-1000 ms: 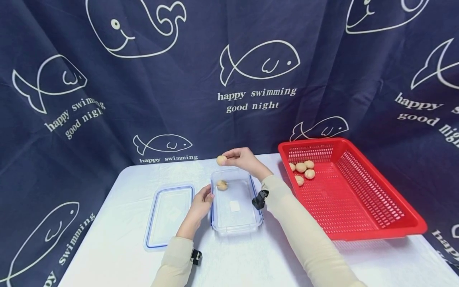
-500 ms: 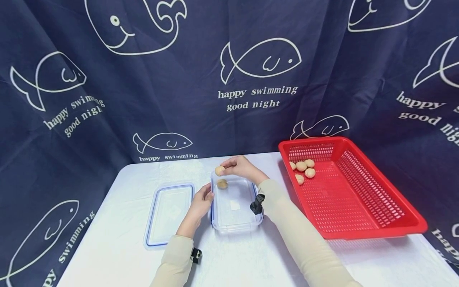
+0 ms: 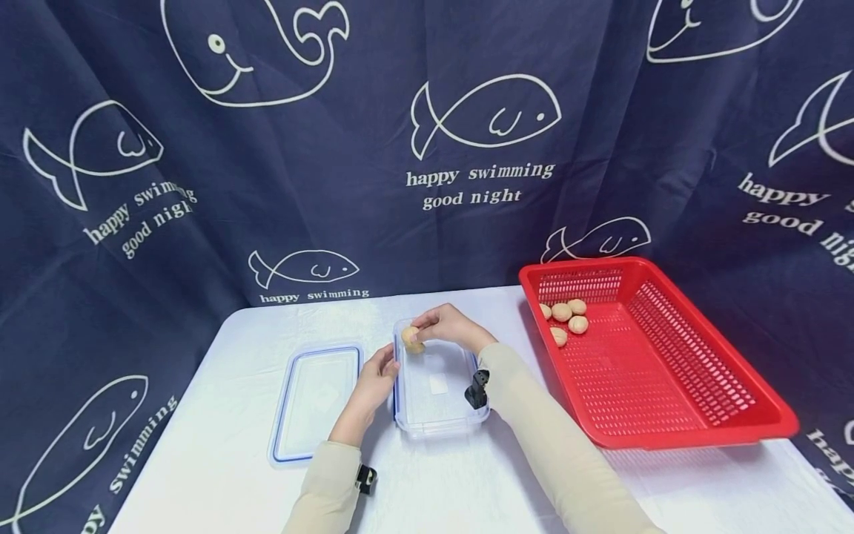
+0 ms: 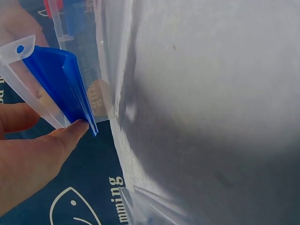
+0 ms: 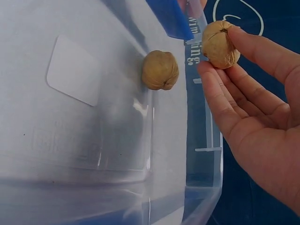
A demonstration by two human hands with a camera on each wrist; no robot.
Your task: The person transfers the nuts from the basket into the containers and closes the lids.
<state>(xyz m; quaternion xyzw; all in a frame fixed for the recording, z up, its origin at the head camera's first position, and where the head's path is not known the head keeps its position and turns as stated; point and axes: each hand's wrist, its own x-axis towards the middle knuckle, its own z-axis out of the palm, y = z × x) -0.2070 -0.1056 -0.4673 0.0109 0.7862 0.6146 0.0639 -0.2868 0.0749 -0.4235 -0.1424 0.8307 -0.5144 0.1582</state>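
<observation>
My right hand [image 3: 452, 328] pinches a walnut [image 5: 220, 46] between thumb and fingertips, low over the far left corner of a clear plastic food container [image 3: 440, 428]. A second walnut [image 5: 160, 70] lies inside on the container's floor, close by the held one; in the head view the held walnut partly covers it. On the container's left side, my left hand [image 3: 373, 380] holds the wall near a blue latch [image 4: 61, 79], with fingertips against the latch's edge in the left wrist view.
Left of the container a clear lid with a blue seal [image 3: 316, 404] lies flat on the white-covered table [image 3: 200, 445]. To the right stands a red perforated basket [image 3: 694, 436] with several walnuts [image 3: 562, 312] in its far left corner. A dark fish-print curtain [image 3: 373, 222] hangs behind.
My right hand has lowered the walnut from above the container's far edge into its far left corner, near the other walnut. My left hand has stayed at the container's side.
</observation>
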